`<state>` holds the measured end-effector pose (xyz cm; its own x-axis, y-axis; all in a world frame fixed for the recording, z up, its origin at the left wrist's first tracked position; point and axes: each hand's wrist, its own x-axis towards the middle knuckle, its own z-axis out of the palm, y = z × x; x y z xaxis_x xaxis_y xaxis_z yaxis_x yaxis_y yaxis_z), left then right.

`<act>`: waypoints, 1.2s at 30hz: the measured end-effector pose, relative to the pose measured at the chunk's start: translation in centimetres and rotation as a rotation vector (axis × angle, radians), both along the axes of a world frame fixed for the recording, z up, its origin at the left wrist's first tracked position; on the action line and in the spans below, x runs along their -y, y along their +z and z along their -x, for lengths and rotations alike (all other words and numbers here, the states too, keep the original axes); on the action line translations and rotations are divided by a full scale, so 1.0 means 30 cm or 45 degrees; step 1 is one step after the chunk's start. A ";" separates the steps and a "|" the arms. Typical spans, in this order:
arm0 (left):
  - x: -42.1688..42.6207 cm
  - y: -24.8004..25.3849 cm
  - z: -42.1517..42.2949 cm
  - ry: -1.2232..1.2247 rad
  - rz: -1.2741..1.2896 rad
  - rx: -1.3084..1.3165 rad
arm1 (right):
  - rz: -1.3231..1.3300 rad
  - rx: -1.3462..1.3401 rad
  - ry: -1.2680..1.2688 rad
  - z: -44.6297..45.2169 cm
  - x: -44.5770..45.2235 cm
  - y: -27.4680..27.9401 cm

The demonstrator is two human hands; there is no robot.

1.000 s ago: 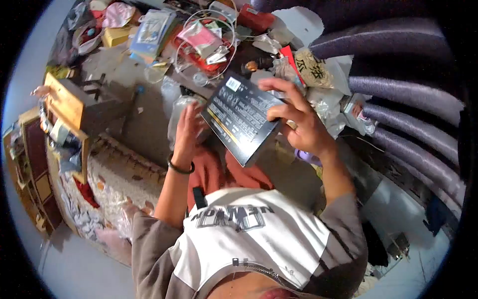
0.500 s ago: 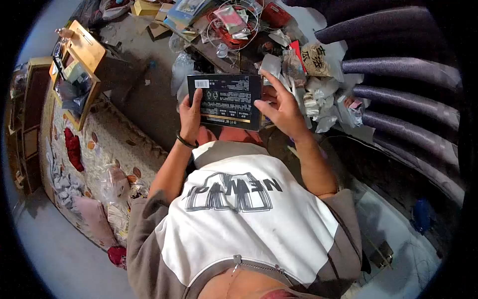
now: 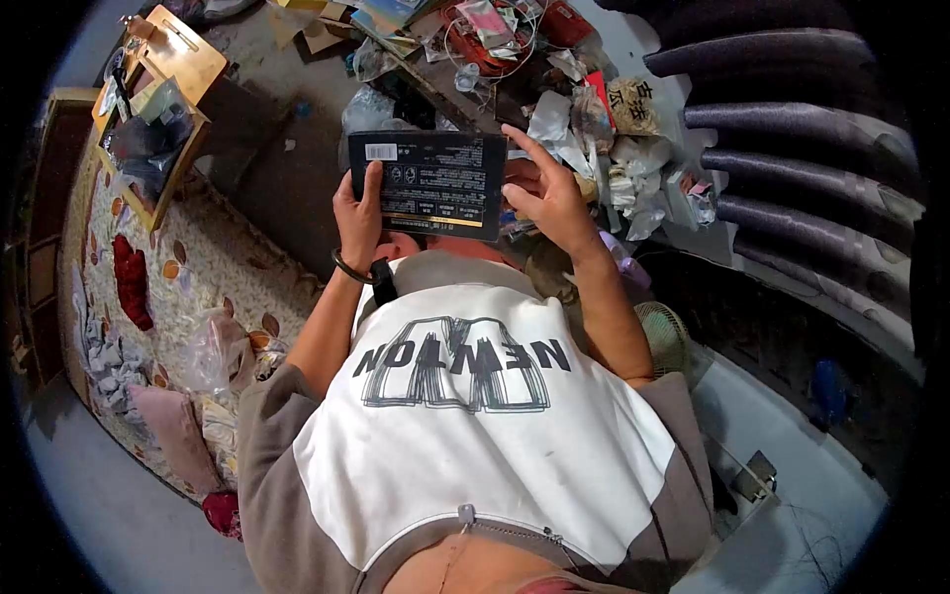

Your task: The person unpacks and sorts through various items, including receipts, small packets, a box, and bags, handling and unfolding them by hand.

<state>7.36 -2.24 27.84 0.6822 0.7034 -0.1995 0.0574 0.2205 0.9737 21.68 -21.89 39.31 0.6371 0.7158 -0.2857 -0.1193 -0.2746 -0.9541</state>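
Note:
A flat black box (image 3: 435,186) with a white barcode label, small print and a gold stripe lies level in front of my body. My left hand (image 3: 358,213) grips its left edge, thumb on the printed face and the other fingers behind. At the right edge is my right hand (image 3: 549,193), its index finger stretched past the upper corner and its thumb near the side. Whether the right fingers press on the box cannot be made out. A dark band circles my left wrist.
Beyond the box, a cluttered table (image 3: 430,94) bears plastic bags, papers and a coiled white cable (image 3: 490,45). A patterned bed (image 3: 198,297) lies at the left, below a wooden tray stand (image 3: 183,59). Purple curtains (image 3: 792,129) hang at the right.
The box has turned from a slant to nearly level and shifted left and nearer my body. My left hand, earlier flat beside it, has taken hold of its left edge.

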 end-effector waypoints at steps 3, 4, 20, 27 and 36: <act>-0.010 0.028 0.017 -0.055 -0.085 -0.001 | 0.023 -0.043 -0.032 0.018 -0.005 0.007; -0.012 0.019 0.024 -0.053 -0.072 0.032 | 0.070 0.017 -0.032 0.018 -0.004 0.000; -0.009 -0.038 0.018 -0.201 0.511 -0.001 | 0.133 0.476 -0.079 0.095 -0.050 0.045; 0.020 -0.113 -0.026 -0.372 1.175 -0.013 | -0.126 0.131 -0.023 0.127 -0.079 0.133; 0.097 -0.167 -0.079 -0.873 1.364 0.062 | -0.114 0.100 -0.077 0.148 -0.072 0.179</act>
<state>9.72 -5.13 22.83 0.8632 -0.2921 -0.4118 0.4406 0.8341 0.3318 17.23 -19.72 44.68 0.6978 0.6959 -0.1698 -0.0571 -0.1823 -0.9816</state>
